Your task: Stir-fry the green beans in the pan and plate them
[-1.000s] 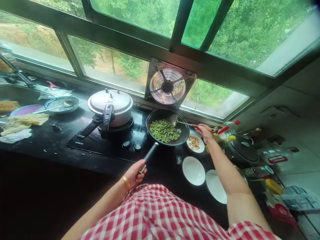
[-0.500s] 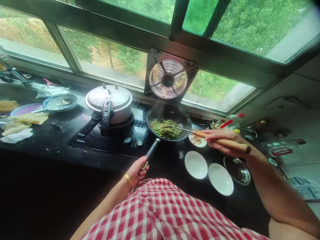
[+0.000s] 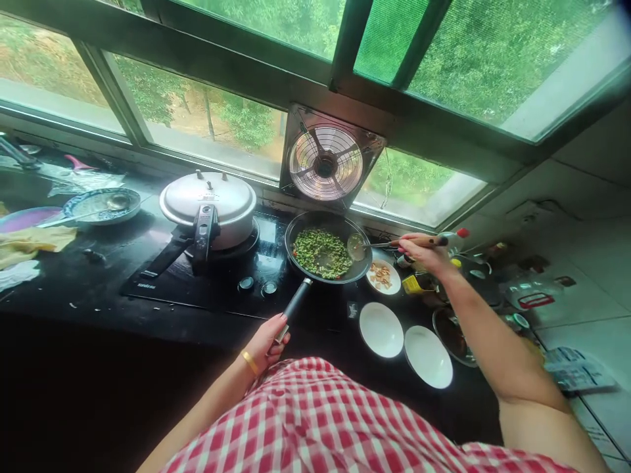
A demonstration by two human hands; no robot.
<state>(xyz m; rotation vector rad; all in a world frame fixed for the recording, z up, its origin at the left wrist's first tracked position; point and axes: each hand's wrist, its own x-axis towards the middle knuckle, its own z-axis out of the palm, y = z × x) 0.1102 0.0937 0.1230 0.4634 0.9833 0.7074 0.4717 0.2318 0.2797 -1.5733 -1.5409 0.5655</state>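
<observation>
My left hand [image 3: 269, 338] is closed around the black handle of a frying pan [image 3: 367, 261] on the right side of the cooktop. Chopped green vegetables [image 3: 323, 253] with small red bits lie spread over the pan's bottom. In my right hand [image 3: 424, 253] is the wooden handle of a metal spatula [image 3: 357, 247]. Its rounded head rests by the pan's right inner wall, apart from most of the food. A plate of light brown pieces [image 3: 382, 276] stands just right of the pan, below the spatula's shaft.
A pressure cooker [image 3: 210, 203] occupies the left of the cooktop [image 3: 227, 279]. Two white bowls [image 3: 381, 330] and a metal bowl [image 3: 456, 338] stand at front right, bottles behind them. A patterned bowl [image 3: 103, 209] and cloth [image 3: 37, 244] lie left. A fan [image 3: 325, 164] sits in the window.
My right hand has moved back and away from me, carrying the spatula from the food to the pan's right side. The vegetables are now spread wider. My left hand keeps its grip.
</observation>
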